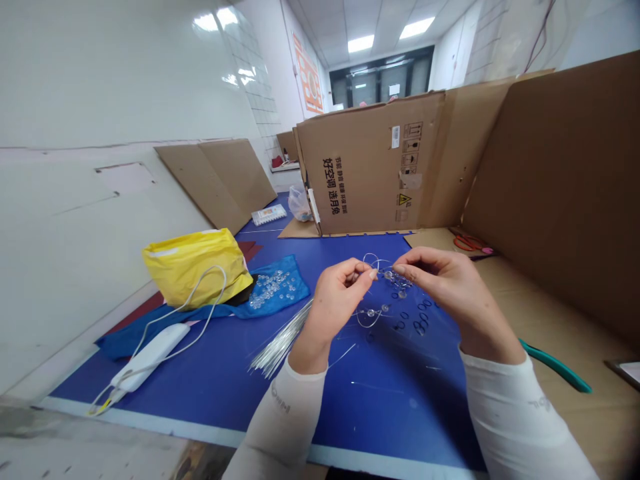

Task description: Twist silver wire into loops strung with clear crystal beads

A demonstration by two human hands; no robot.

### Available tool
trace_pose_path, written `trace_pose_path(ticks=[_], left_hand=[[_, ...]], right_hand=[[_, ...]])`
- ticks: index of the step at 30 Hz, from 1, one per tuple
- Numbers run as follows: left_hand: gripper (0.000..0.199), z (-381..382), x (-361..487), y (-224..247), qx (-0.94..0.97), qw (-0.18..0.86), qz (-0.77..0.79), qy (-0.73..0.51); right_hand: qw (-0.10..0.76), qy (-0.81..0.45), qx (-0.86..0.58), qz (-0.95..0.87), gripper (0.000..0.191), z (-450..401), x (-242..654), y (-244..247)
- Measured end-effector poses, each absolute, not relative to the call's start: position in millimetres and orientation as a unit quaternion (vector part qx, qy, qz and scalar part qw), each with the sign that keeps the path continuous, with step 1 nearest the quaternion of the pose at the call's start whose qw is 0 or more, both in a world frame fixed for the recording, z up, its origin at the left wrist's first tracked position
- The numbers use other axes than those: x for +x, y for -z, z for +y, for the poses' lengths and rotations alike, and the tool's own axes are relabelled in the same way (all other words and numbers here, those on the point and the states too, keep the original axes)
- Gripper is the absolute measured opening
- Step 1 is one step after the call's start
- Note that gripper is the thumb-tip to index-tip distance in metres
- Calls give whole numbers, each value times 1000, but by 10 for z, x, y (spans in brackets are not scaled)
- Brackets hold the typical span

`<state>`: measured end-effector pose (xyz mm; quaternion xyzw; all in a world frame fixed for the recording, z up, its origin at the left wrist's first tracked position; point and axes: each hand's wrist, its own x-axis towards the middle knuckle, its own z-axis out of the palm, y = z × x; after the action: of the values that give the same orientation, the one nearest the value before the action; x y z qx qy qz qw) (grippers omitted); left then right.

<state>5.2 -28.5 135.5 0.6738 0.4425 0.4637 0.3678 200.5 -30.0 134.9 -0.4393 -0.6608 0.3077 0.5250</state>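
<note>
A thin, pale wire [369, 326] bends in loops, with clear beads [371, 313] along its lower part. Its upper end is pinched between the thumb and fingers of my left hand [333, 307]. My right hand [445, 283] is closed in a pinch on the same thin strand, a short way to the right. Just behind and below the fingertips lie more clear beads [403, 295] and a small cluster of shiny pieces. Several dark rings [421, 327] are scattered on the blue table under my right hand. A bundle of straight wires [280, 343] lies left of my left wrist.
Clear beads [270, 288] rest on a blue mesh bag [299, 283] beside a yellow bag [195, 270]. A white power strip [150, 357] with its cord lies front left. Cardboard [370, 173] walls the back and right. Red-handled scissors [467, 243] and a teal-handled tool [557, 367] lie right.
</note>
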Motion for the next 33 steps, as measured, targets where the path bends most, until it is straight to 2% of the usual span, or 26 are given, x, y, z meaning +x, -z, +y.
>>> trace_pose_path(ticks=[7, 20, 27, 33], left_hand=[[28, -245, 18, -1306, 653, 451, 392, -465], [25, -208, -50, -1327, 645, 454, 377, -485], [19, -212, -110, -1335, 658, 428, 391, -481], [13, -199, -137, -1340, 685, 358, 390, -500]], right_hand=[[548, -341, -421, -637, 21, -212, 2037, -1316], [560, -256, -431, -660, 14, -246, 2056, -1332], [566, -242, -442, -653, 14, -240, 2055, -1315], [557, -249, -451, -651, 15, -278, 2025, -1323]])
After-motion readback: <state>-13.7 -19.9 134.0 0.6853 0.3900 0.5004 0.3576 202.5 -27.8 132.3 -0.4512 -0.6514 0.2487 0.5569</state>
